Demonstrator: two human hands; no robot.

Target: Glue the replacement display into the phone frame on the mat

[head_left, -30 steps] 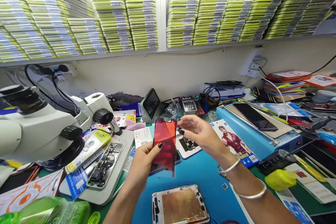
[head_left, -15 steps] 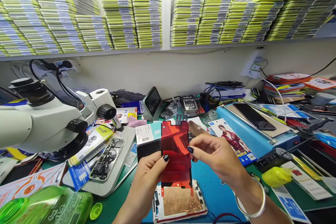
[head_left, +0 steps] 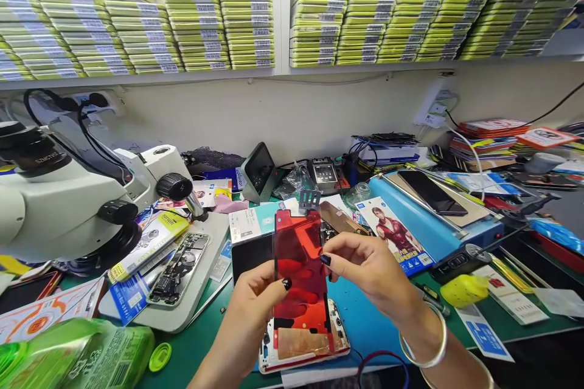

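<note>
Both my hands hold a translucent red adhesive sheet (head_left: 298,267) upright over the bench. My left hand (head_left: 253,310) pinches its left edge, thumb on the front. My right hand (head_left: 369,270) pinches its right edge near the top. The sheet's lower end hangs over an opened phone frame (head_left: 305,346) with a copper-coloured plate, lying on the blue mat (head_left: 365,322). A small grey tab (head_left: 309,199) sticks up from the sheet's top.
A white microscope (head_left: 59,206) stands at the left with a phone board (head_left: 176,270) on its base. A green bottle (head_left: 77,358) lies at the lower left. A blue machine with a dark phone (head_left: 431,191) sits to the right, near a yellow object (head_left: 460,290). Shelves of yellow-green boxes (head_left: 246,12) run above.
The red sheet has come down and toward me, from above the mat to over the phone frame. My right hand has moved from open beside the sheet to pinching its right edge.
</note>
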